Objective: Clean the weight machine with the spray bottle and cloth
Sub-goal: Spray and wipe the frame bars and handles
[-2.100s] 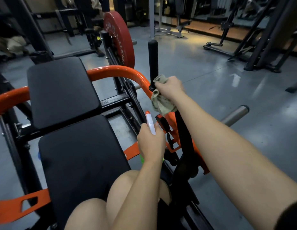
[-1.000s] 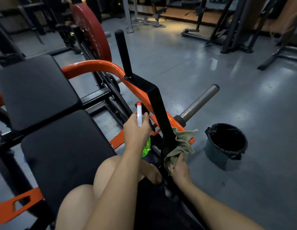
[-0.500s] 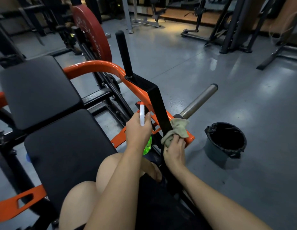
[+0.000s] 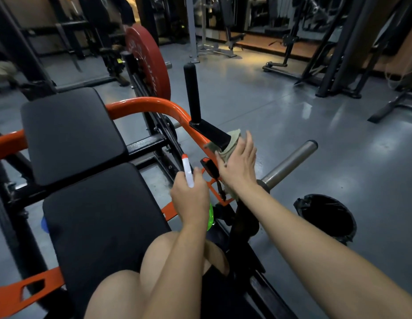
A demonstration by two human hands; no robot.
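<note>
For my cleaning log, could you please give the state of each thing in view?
spray bottle, upright, gripped by left hand.
cloth, pressed on the black bar by flat right hand.
bin, open, black-lined.
red plate, mounted upright.
steel sleeve, bare.

A grey bucket [image 4: 302, 204] lined with a black bag stands on the shiny grey floor [image 4: 281, 116]. Well beyond it, dark racks [image 4: 338, 65] stand near the far wall, dimly lit.
</note>
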